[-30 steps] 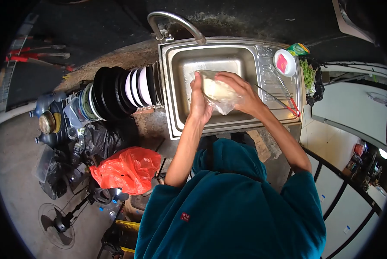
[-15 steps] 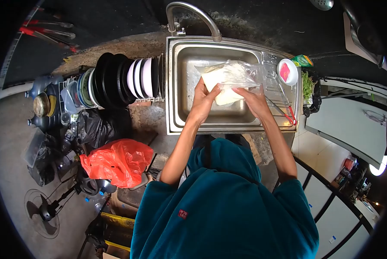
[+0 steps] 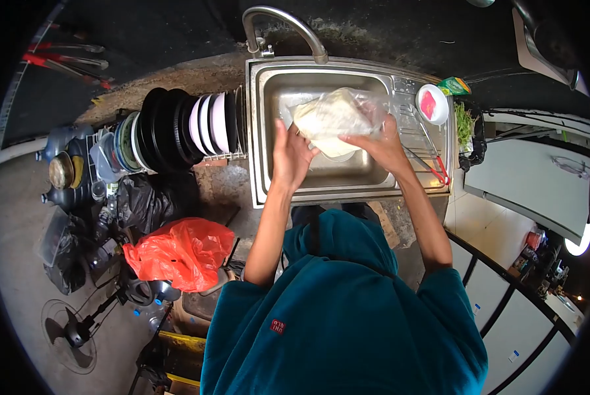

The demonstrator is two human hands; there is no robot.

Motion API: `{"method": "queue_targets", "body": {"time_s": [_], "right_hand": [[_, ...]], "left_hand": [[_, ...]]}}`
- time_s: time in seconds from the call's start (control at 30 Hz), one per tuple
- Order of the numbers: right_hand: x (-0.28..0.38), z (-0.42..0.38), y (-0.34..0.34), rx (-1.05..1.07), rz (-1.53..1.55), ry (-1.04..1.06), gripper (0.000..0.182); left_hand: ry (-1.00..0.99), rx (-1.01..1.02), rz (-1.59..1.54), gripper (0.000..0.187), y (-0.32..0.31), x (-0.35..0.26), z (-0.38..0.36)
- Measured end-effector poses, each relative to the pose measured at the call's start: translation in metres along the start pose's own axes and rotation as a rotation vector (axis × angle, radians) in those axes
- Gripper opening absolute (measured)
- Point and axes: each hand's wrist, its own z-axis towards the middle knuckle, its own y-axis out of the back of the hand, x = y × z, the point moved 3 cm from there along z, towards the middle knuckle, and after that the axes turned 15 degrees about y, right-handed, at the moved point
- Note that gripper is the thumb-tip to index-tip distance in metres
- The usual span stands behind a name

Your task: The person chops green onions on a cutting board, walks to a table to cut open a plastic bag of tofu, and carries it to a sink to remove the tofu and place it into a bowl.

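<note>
Over the basin of the steel sink (image 3: 260, 181) is a clear plastic bag (image 3: 357, 108) with something pale and cream-coloured inside, perhaps flat sheets. My right hand (image 3: 382, 148) grips the bag's right side, its thumb across the lower front. At the bag's left edge, my left hand (image 3: 293, 155) is open, the thumb pointing up and away from the bag. Its fingertips are partly hidden beside the bag's lower left corner. The curved tap (image 3: 288, 16) stands behind the basin.
A white bowl (image 3: 442, 99) with something pink inside and red-handled tongs (image 3: 441, 170) lie on the drainboard. Leafy greens (image 3: 465, 125) sit right of the sink. Plates and black pans (image 3: 156, 125) fill a rack at left. A red plastic bag (image 3: 179, 253) sits lower left.
My left hand has let go of the bag's left side and opened, moving slightly left and down. The bag stays in my right hand, shifted a little left, its contents more bunched.
</note>
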Motion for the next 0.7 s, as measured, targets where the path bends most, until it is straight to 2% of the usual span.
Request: {"method": "queue_targets", "body": {"time_s": [0.03, 0.07, 0.1, 0.13, 0.17, 0.2, 0.23, 0.27, 0.3, 0.33, 0.4, 0.43, 0.47, 0.5, 0.53, 0.6, 0.63, 0.7], "right_hand": [[-0.003, 0.0, 0.004, -0.006, -0.001, 0.002, 0.057], [-0.003, 0.003, 0.005, 0.104, -0.04, 0.107, 0.06], [-0.003, 0.005, 0.004, 0.215, -0.079, 0.212, 0.063], [-0.003, 0.007, 0.006, 0.211, -0.078, 0.211, 0.063], [0.005, 0.011, 0.001, 0.378, -0.047, 0.198, 0.063], [0.014, 0.014, -0.003, 0.547, -0.015, 0.184, 0.063], [0.019, 0.017, -0.007, 0.642, -0.083, 0.138, 0.061], [0.028, 0.021, -0.008, 0.638, -0.085, 0.14, 0.061], [0.038, 0.022, -0.011, 0.697, -0.137, 0.218, 0.061], [0.044, 0.022, -0.012, 0.754, -0.189, 0.297, 0.061], [0.044, 0.023, -0.01, 0.774, -0.221, 0.339, 0.065], [0.048, 0.026, -0.006, 0.707, -0.37, 0.407, 0.062], [0.05, 0.028, -0.003, 0.639, -0.517, 0.477, 0.059], [0.048, 0.025, 0.003, 0.602, -0.494, 0.341, 0.061], [0.049, 0.024, 0.011, 0.607, -0.494, 0.349, 0.061], [0.053, 0.023, 0.037, 0.233, -0.532, 0.336, 0.049], [0.051, 0.015, 0.038, 0.239, -0.531, 0.339, 0.049], [0.035, -0.013, 0.043, -0.1, -0.067, 0.037, 0.031]], "left_hand": [[0.077, -0.036, -0.007, 0.094, 0.003, 0.0, -0.001], [0.079, -0.034, -0.002, 0.094, 0.006, -0.004, -0.002], [0.201, 0.042, -0.055, 0.095, 0.009, -0.004, -0.003], [0.326, 0.117, -0.111, 0.096, 0.014, -0.003, -0.005], [0.466, 0.226, -0.152, 0.093, 0.043, 0.012, 0.007], [0.47, 0.225, -0.15, 0.093, 0.051, 0.019, 0.008], [0.567, 0.246, -0.205, 0.09, 0.055, 0.028, 0.006], [0.663, 0.268, -0.259, 0.087, 0.052, 0.032, 0.004], [0.599, 0.291, -0.355, 0.077, 0.053, 0.028, 0.0], [0.604, 0.292, -0.352, 0.077, 0.053, 0.029, -0.005], [0.407, 0.236, -0.211, 0.07, 0.037, 0.017, -0.017], [0.255, 0.284, -0.132, 0.073, 0.019, 0.008, -0.02], [0.252, 0.283, -0.131, 0.073, 0.013, 0.007, -0.018], [0.156, 0.251, -0.06, 0.076, 0.01, 0.003, -0.015], [0.057, 0.218, 0.009, 0.079, 0.008, 0.0, -0.012], [0.021, 0.194, -0.037, 0.082, 0.004, -0.002, -0.011], [-0.007, 0.144, -0.006, 0.083, 0.005, -0.004, -0.011], [-0.042, 0.076, 0.008, 0.084, 0.003, -0.007, -0.011]]}}
